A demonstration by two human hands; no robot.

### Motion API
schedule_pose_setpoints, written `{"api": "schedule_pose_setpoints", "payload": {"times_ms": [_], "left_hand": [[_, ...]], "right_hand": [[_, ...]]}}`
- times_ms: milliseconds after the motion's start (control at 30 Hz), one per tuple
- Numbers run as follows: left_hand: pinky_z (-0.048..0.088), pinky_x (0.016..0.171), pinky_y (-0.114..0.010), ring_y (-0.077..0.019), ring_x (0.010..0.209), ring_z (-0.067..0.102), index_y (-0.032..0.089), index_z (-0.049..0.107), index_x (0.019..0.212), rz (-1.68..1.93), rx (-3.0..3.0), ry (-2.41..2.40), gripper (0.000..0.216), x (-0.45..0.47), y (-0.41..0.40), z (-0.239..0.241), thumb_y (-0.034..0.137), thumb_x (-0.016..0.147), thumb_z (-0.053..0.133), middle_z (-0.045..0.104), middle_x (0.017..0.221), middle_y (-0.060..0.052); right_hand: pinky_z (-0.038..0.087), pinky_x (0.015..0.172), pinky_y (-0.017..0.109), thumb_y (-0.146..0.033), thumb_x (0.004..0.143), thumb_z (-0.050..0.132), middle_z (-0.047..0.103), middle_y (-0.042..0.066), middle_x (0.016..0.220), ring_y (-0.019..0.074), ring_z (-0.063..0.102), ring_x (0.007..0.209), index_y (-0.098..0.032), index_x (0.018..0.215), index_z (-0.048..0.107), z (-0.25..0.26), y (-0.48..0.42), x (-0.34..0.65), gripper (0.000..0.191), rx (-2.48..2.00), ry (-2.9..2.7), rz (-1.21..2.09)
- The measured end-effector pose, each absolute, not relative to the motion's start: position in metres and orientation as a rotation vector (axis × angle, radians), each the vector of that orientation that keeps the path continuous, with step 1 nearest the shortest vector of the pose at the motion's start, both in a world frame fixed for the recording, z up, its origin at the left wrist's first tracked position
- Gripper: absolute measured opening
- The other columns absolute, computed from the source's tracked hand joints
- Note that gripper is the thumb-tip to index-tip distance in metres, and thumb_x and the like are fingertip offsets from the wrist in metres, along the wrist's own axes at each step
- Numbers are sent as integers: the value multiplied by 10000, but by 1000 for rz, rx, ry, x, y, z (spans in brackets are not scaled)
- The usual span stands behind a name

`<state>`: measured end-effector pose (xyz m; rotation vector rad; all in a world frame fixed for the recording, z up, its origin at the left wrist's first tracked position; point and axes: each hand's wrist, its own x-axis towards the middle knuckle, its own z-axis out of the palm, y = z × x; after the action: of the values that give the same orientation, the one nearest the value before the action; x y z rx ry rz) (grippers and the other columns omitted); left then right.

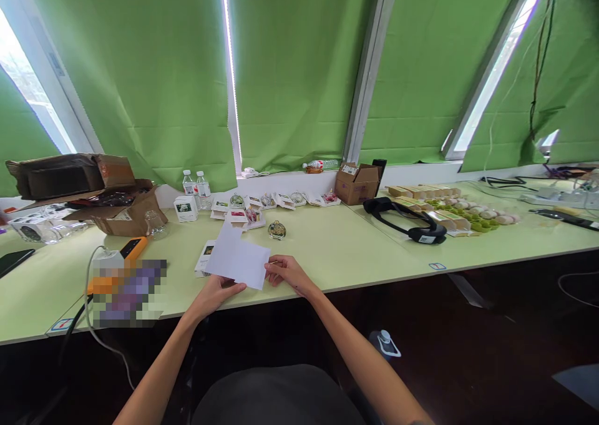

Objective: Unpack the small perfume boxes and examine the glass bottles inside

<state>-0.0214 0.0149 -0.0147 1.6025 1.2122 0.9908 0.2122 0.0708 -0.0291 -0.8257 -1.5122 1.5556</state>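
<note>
A blank white sheet of paper or thin card point(243, 261), with one part angled up at its left, is held between my two hands above the table's front edge. My left hand point(219, 295) grips its lower left, thumb along the bottom edge. At the right edge, my right hand point(287, 273) pinches it between thumb and fingers. Partly hidden behind the sheet is a small white printed box point(203, 261). A round ornament with gold and green in it point(277, 229) lies just beyond. Farther back, several opened small white boxes point(250, 201) stand among other round ornaments.
Cardboard boxes point(126, 216), an orange device point(135, 248) with cables and a glass point(154, 224) are at left. Two plastic bottles point(203, 186) stand behind. A black headset point(405, 222), a small carton point(357, 184) and rows of green and white round items point(482, 211) occupy the right.
</note>
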Motion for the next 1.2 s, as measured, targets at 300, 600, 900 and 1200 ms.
{"api": "schedule_pose_setpoints", "payload": {"times_ms": [300, 600, 900, 1200], "left_hand": [[493, 920, -391, -299, 1063, 625, 144, 663, 1051, 1019, 1565, 1169, 506, -17, 12, -9, 505, 697, 706, 680, 1155, -101], [495, 916, -394, -297, 1056, 630, 142, 658, 1053, 1020, 1565, 1168, 504, -18, 15, -14, 513, 715, 692, 689, 1135, -107], [490, 918, -401, -294, 1032, 641, 151, 664, 1056, 1041, 1564, 1134, 476, -19, 16, -15, 494, 727, 692, 682, 1150, -106], [503, 869, -394, -300, 980, 651, 132, 657, 1079, 1021, 1533, 1203, 514, -17, 11, -9, 487, 711, 701, 693, 1121, -114]], "right_hand": [[487, 560, 254, -497, 692, 733, 703, 61, 737, 129, 601, 580, -136, 940, 673, -31, 71, 212, 443, -838, -1547, 1532], [484, 563, 251, -479, 710, 726, 704, 57, 736, 124, 599, 578, -137, 943, 669, -31, 71, 212, 417, -808, -1543, 1539], [482, 570, 251, -485, 713, 725, 706, 63, 748, 124, 598, 581, -136, 950, 672, -33, 73, 212, 425, -819, -1562, 1540], [475, 566, 245, -515, 719, 708, 705, 65, 751, 119, 593, 577, -133, 907, 669, -31, 71, 211, 428, -822, -1588, 1515]]}}
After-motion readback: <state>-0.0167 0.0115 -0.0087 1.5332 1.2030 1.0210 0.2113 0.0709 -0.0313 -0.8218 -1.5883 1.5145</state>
